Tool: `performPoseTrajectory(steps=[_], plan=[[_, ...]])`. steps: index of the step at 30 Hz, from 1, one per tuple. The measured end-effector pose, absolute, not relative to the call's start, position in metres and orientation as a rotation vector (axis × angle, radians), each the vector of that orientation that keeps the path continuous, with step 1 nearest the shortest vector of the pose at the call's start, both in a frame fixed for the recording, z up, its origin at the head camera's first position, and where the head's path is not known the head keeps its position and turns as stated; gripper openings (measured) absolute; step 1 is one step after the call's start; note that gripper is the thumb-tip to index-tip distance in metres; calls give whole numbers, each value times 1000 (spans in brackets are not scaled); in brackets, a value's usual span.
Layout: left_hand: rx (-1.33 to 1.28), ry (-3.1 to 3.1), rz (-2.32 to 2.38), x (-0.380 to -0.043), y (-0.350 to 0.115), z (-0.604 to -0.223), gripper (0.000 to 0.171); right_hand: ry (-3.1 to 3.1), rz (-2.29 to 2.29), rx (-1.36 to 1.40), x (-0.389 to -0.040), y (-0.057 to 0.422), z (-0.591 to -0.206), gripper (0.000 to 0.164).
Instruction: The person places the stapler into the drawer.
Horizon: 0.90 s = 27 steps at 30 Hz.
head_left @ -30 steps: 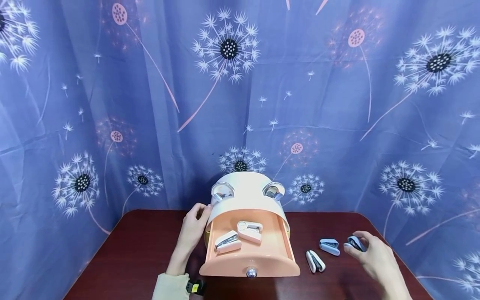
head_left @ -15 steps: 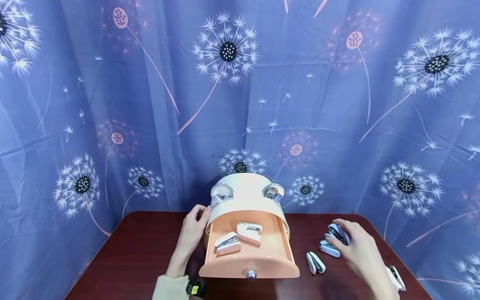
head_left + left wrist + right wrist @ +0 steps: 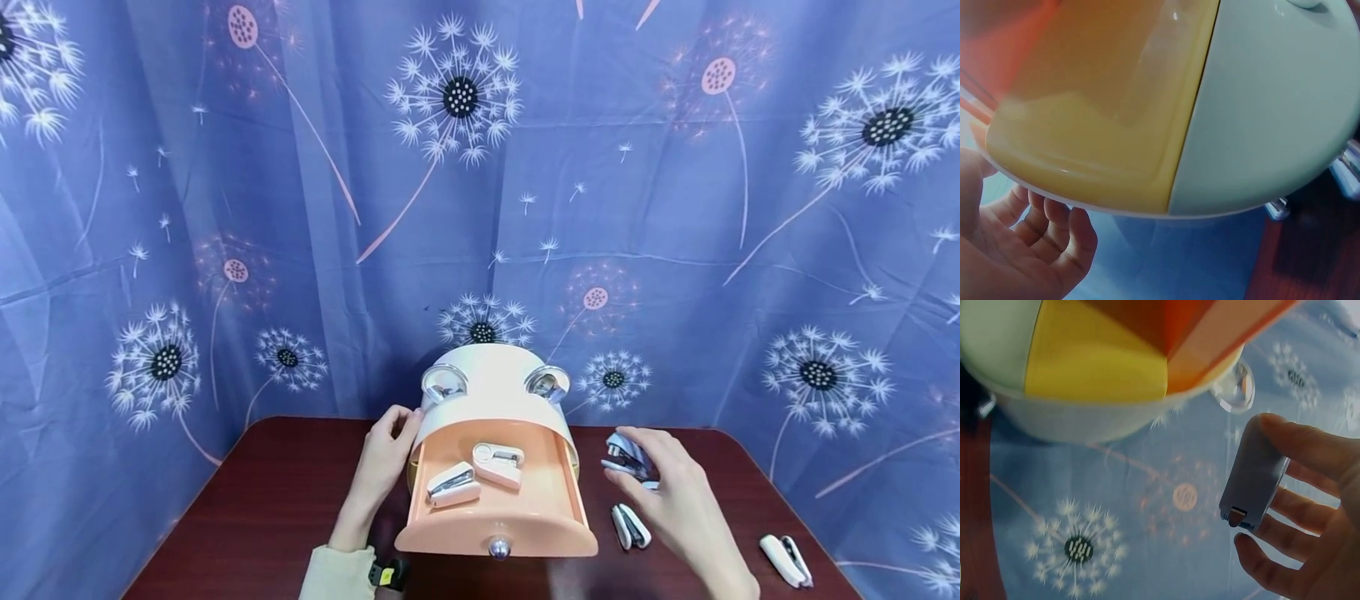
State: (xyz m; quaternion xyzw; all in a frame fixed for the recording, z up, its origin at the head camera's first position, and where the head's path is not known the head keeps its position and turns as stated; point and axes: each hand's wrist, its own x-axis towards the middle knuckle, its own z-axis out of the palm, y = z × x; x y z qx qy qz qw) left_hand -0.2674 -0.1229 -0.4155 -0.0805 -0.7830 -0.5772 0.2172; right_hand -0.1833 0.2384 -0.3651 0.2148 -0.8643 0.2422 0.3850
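Observation:
My right hand (image 3: pixel 678 500) pinches a small blue stapler (image 3: pixel 628 454) between thumb and fingers, to the right of a white rounded desktop drawer unit (image 3: pixel 491 379). In the right wrist view, the same stapler (image 3: pixel 1254 472) shows its smooth back. Part of a second blue stapler (image 3: pixel 651 485) peeks out behind the thumb. My left hand (image 3: pixel 386 454) touches the unit's left side with loosely bent fingers. The unit's peach drawer (image 3: pixel 540 492) is pulled out. Inside lie two pale pink-and-white staplers, one at the front left (image 3: pixel 453 486) and one farther back (image 3: pixel 498 465).
On the dark red tabletop (image 3: pixel 285 500), a white stapler (image 3: pixel 631 527) lies right of the drawer. Another white stapler (image 3: pixel 786 560) lies near the right edge. A blue dandelion-print curtain (image 3: pixel 360 317) hangs behind. Yellow and pale green drawer fronts (image 3: pixel 1266 119) fill the left wrist view.
My right hand has carried the blue stapler leftward from the table's right side, over the other blue one, toward the drawer. The white stapler at the right has come into view. My left hand stays put.

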Motion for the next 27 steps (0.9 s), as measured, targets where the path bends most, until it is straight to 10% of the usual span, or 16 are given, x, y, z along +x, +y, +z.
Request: performPoseTrajectory(steps=[27], plan=[[-202, -2167, -1587, -267, -122, -416, 27, -2207, 646, 1172, -186, 191, -336, 51]])
